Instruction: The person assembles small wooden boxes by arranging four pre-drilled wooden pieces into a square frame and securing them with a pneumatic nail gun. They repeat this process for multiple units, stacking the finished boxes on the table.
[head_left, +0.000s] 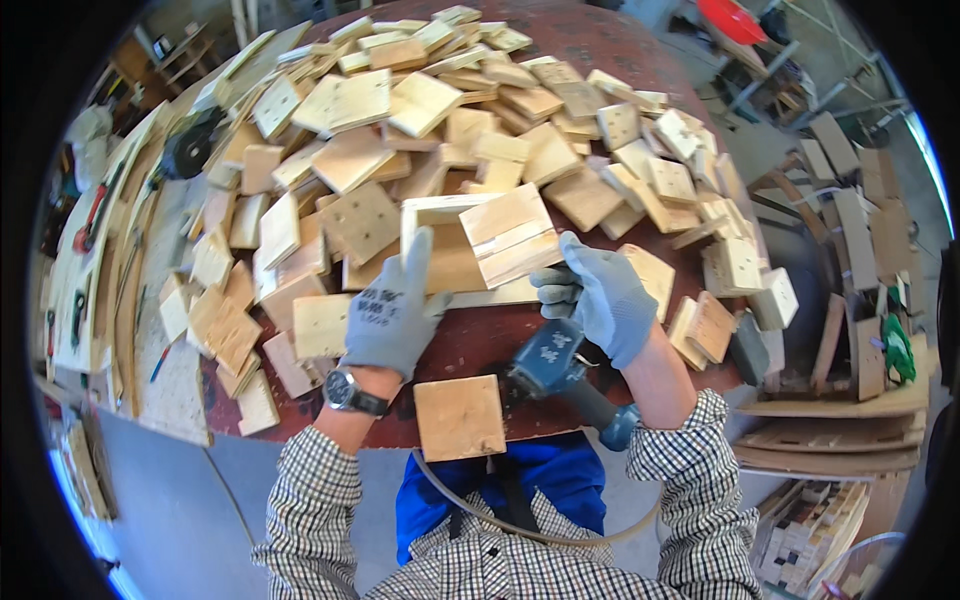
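My right hand (pixel 605 300), in a grey glove, pinches the right edge of a square wooden block (pixel 512 232) with a line across it. The block is held tilted over a shallow open wooden box frame (pixel 432 205). On the frame's left front corner rests my left hand (pixel 388 318), also gloved, its index finger stretched along the side and its thumb apart. Its other fingers are mostly hidden. Below my right hand lies a blue-grey pneumatic nail gun (pixel 552 358). Between my forearms, a single square wooden block (pixel 460 418) sits at the table's front edge.
A large heap of wooden blocks (pixel 350 160) covers much of the dark red table (pixel 640 50). Long boards (pixel 150 270) with hand tools stand at the left. An air hose (pixel 520 535) crosses before my body. Stacked wood offcuts (pixel 860 270) are at the right.
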